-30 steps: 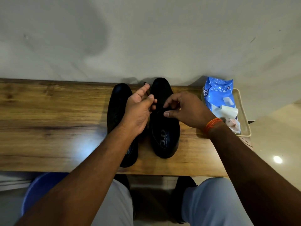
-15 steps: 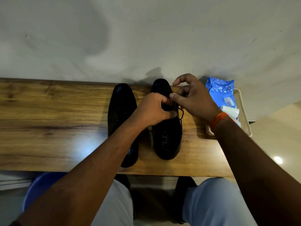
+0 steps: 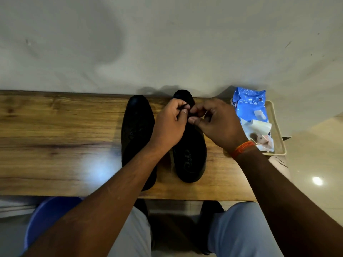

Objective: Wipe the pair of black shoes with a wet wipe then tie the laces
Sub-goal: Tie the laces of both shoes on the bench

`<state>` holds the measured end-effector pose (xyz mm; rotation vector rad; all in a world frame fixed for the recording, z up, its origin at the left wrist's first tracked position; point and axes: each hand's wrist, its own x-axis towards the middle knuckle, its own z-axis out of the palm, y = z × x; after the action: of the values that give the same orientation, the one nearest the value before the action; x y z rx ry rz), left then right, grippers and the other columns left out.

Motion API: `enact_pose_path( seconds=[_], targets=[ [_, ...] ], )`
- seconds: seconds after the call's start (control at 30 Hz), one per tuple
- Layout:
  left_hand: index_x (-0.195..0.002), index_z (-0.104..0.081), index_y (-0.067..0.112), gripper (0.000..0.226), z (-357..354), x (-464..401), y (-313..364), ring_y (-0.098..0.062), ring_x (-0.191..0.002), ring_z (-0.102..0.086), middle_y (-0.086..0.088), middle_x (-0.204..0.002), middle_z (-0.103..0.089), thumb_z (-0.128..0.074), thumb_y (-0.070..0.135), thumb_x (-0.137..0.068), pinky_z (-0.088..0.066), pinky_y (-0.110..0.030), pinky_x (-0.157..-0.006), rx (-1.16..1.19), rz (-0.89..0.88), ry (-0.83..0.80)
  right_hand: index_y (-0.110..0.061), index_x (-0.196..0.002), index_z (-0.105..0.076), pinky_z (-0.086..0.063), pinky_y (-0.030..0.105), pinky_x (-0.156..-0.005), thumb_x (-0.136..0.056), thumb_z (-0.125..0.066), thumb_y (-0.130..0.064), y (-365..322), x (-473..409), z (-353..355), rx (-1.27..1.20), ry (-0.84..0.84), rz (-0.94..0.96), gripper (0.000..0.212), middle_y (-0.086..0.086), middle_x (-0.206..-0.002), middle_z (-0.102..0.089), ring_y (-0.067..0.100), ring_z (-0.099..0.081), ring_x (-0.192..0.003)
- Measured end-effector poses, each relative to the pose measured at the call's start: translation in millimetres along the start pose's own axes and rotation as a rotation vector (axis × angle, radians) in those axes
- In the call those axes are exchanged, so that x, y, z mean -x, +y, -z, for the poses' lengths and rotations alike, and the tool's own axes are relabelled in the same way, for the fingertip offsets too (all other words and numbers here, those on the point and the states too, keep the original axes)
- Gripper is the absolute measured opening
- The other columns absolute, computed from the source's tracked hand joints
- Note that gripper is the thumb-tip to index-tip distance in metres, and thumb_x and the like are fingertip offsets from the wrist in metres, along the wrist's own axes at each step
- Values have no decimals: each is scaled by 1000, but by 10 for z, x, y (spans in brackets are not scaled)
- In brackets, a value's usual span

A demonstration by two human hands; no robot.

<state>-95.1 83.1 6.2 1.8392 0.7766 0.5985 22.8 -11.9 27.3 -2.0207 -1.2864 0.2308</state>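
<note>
We see two black shoes standing side by side on a wooden table (image 3: 55,145), toes toward the wall (image 3: 167,43) and heels toward the person, so each long axis runs from the near edge to the far edge. The left shoe (image 3: 136,127) is partly crossed by the left forearm. The right shoe (image 3: 191,154) shows pale lettering printed on its insole near the heel; it is too dim and blurred for us to read.

Both hands meet over the forepart of the right shoe. The left hand (image 3: 169,125) has its fingers curled, with a thin black lace (image 3: 185,105) looping over the fingertips, pinched there. The right hand (image 3: 219,123) also has its fingers curled inward with the thumb pressed toward them, and it closes on the lace where the hands touch. An orange thread band (image 3: 241,148) circles the right wrist.

To the right of the shoes, a blue wet wipe pack (image 3: 250,112) lies in a pale tray (image 3: 278,138) at the table's end, its long axis also running toward the wall. White lettering runs along the pack's left edge, and a small round mark sits near its top, but we cannot make out any of it. Its white flap (image 3: 259,127) is peeled open. A small picture is printed at its near end.

Below the table edge we see light trousers (image 3: 241,229) and part of a blue seat (image 3: 48,216).
</note>
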Motion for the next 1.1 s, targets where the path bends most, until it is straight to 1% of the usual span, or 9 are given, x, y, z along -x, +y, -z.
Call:
enact_pose_path(
  seconds=[0.1, 0.17, 0.33, 0.47, 0.57, 0.63, 0.8, 0.87, 1.1],
  targets=[
    [-120, -43, 21, 26, 8, 12, -5, -12, -58, -59, 4, -69, -65, -54, 18, -97, -48, -33, -56, 28, 24, 19, -23, -110, -73, -35, 4, -61, -80, -76, -16, -15, 1, -30, 4, -127, -26, 31, -17, -70, -57, -12, -52, -65],
    [-120, -39, 23, 30, 27, 17, -14, -21, -55, -61, -2, -62, -64, -56, 17, -96, -50, -37, -55, 44, 35, 26, -21, -108, -74, -36, 1, -59, -82, -74, -14, -21, 0, -55, -18, -157, -68, 26, -23, -68, -56, -17, -53, -65],
    [-106, -63, 17, 14, 76, 17, -11, -4, -59, -66, 4, -71, -71, -64, 15, -92, -56, -25, -60, 6, 13, 43, -19, -85, -76, -40, 6, -48, -81, -76, -20, -16, -20, -103, -64, -105, -230, 4, -14, -59, -60, -7, -56, -49],
    [-95, -76, 16, 12, 146, 11, -1, 0, -67, -65, 8, -80, -70, -75, 20, -84, -58, -22, -65, -131, -26, -18, -18, -84, -76, -56, 27, -59, -84, -70, -16, -28, -29, -64, -30, -121, -208, 6, -10, -61, -62, 6, -63, -57],
    [-85, -77, 18, 6, 172, 1, 33, 1, -67, -60, 11, -77, -65, -78, 21, -80, -53, -20, -64, -258, -65, -42, -18, -82, -74, -58, 33, -61, -84, -70, -14, -12, -33, -48, -40, -118, -218, 6, -9, -59, -62, 13, -66, -58],
    [-85, -74, 16, 4, 163, 1, 55, -3, -64, -63, 6, -74, -69, -77, 17, -82, -55, -24, -63, -201, -28, -60, -18, -81, -73, -58, 33, -59, -84, -71, -14, -17, -34, -46, -46, -116, -231, 6, -4, -57, -64, 14, -66, -55],
    [-98, -65, 15, 31, 243, -22, 69, -8, -77, -67, -5, -79, -70, -67, -11, -82, -54, -24, -79, 282, 167, -273, -19, -82, -71, -60, 34, -58, -87, -68, -10, -22, -37, -38, -118, -132, -300, 11, 8, -61, -69, 16, -68, -51],
    [-95, -72, 12, 32, 265, -26, 46, -10, -82, -68, -3, -83, -72, -70, -15, -77, -56, -25, -84, 278, 117, -299, -16, -86, -71, -61, 37, -60, -88, -68, -11, -15, -42, -32, -158, -152, -337, 7, 10, -65, -70, 18, -69, -54],
    [-80, -77, 14, 12, 210, 9, 19, -7, -76, -71, 5, -78, -74, -83, 8, -71, -59, -26, -74, -28, -145, -76, -13, -82, -69, -61, 36, -63, -87, -70, -11, 14, -53, 11, -220, -209, -399, 5, 9, -65, -70, 18, -71, -57]
  ],
)
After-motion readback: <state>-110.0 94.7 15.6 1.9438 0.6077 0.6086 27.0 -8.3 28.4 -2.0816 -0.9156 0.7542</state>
